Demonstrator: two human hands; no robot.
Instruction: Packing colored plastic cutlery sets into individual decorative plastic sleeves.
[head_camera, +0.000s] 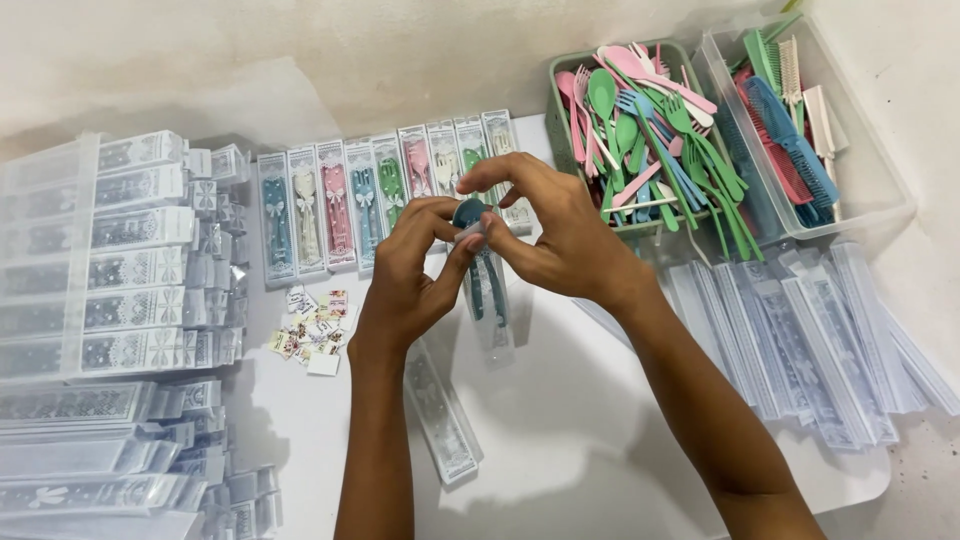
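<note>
1. At the top of the white table (600, 440) you have a green basket (556, 120), heaped with loose plastic spoons and forks (650, 130) in pink, green and blue.
2. Just beside it on the right stands a clear plastic tub (870, 190) holding plastic combs (790, 130) in blue, green, pink and cream.
3. In front of those two containers lies a fanned spread of flat empty clear sleeves (810, 340) with white lace print.
4. Along the left edge you have stacks of folded clear boxes (110, 290), and near the wall a row of packed clear boxes (350, 200), each holding one cutlery set in teal, cream, pink or green.
5. A small heap of little printed labels (315, 325) lies on the table below that row.
6. Your left hand (410, 270) and right hand (560, 235) both grip the top end of a narrow clear box (490, 300), held over the middle of the table and hanging downward from your fingers.
7. The box is transparent, and through it you see a dark teal spoon and fork (485, 285); the spoon's bowl shows at the top between your fingertips.
8. Another lace-printed clear box (440, 420) lies flat on the table under your left wrist.
</note>
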